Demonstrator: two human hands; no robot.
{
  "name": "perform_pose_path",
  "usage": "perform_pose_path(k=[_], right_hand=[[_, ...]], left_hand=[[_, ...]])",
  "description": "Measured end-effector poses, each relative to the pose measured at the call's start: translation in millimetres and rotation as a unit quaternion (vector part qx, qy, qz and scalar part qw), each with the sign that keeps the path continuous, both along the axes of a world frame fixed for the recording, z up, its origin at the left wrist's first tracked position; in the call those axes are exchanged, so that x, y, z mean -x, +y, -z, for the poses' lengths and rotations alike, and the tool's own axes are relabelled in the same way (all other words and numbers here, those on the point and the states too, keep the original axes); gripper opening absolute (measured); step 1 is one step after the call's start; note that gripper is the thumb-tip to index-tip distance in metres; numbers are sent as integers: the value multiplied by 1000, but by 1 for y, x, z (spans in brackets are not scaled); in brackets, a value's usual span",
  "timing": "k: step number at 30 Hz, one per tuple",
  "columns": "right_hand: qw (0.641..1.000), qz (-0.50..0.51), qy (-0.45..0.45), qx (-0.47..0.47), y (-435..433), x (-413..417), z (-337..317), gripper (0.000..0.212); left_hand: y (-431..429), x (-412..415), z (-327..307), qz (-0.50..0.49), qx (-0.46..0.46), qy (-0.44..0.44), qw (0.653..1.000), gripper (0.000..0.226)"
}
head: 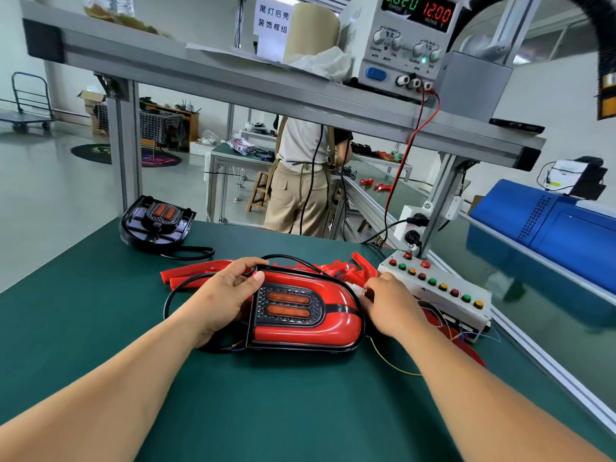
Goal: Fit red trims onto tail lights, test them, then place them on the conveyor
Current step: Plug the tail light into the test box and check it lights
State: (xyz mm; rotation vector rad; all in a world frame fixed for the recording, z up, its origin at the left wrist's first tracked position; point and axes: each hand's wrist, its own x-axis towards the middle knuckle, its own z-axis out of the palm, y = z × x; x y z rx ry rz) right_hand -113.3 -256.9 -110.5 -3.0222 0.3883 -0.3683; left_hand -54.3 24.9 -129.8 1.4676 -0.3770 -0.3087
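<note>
Lying at the left rear of the green table [100, 311], one untrimmed tail light [156, 225] with its black lead is listed. Loose red trims [196, 273] are heaped mid-table, behind the work. Left hand [226, 295]: fingers are curled round the left edge of the trimmed tail light [310, 316], thumb laid on its top rim. That light is set flat at table centre, red trim fitted. Right hand [388, 306]: a white connector [358, 290] is pinched at the light's right end. A button test box [440, 288] is placed just beside; the conveyor [550, 295] is seen at far right.

Tail light [305, 325], trim [336, 323] seemingly fitted, lying flat
</note>
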Motion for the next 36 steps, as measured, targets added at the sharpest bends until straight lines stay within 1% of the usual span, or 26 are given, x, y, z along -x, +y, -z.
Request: perform_pose_path(k=[2, 6, 11, 14, 17, 19, 20, 21, 23, 24, 25, 26, 28, 30, 32, 34, 36], right_hand=[[1000, 9, -19, -16, 2, -1, 6, 35], [995, 6, -79, -53, 5, -1, 11, 32], [987, 8, -152, -49, 8, 1, 11, 30], [988, 5, -149, -46, 9, 1, 10, 31], [991, -6, -124, -49, 8, 2, 8, 32], [993, -8, -104, -53, 6, 2, 7, 34], [994, -7, -92, -50, 5, 2, 6, 35], [996, -7, -82, -45, 4, 3, 6, 35], [996, -9, -80, -42, 3, 4, 6, 35], [995, -12, -88, -46, 3, 5, 6, 35], [994, -19, -99, -49, 3, 6, 5, 34], [992, -28, -110, -49, 3, 7, 4, 34], [990, -44, -127, -44, 5, 8, 2, 31], [988, -54, -135, -49, 7, 9, 1, 31], [986, -57, -142, -67, 8, 10, 1, 31], [982, -63, -155, -89, 8, 10, 1, 29], [976, -77, -167, -115, 8, 10, 1, 28]], left_hand=[[-1, 1, 0, 1, -5, -1, 1000, 21], [-1, 1, 0, 2, -16, -3, 1000, 21], [0, -2, -1, -1, -38, 11, 999, 19], [0, -3, -1, -17, -66, -15, 998, 19], [1, -6, 0, -70, -142, -83, 984, 20], [1, -4, -5, -93, -230, -131, 960, 31], [0, -2, -10, -107, -292, -162, 936, 38], [-1, 2, -16, -126, -357, -195, 905, 42], [-3, 13, -30, -162, -457, -256, 836, 40], [-4, 18, -38, -178, -484, -287, 808, 36], [-6, 23, -47, -193, -491, -316, 788, 32], [-10, 27, -55, -203, -483, -342, 780, 29], [-27, 29, -68, -190, -458, -377, 783, 28], [-52, 24, -77, -111, -466, -392, 786, 33], [-81, 18, -78, -13, -487, -400, 777, 44], [-108, 12, -76, 69, -513, -410, 751, 53], [-127, 8, -73, 124, -543, -413, 720, 60]])
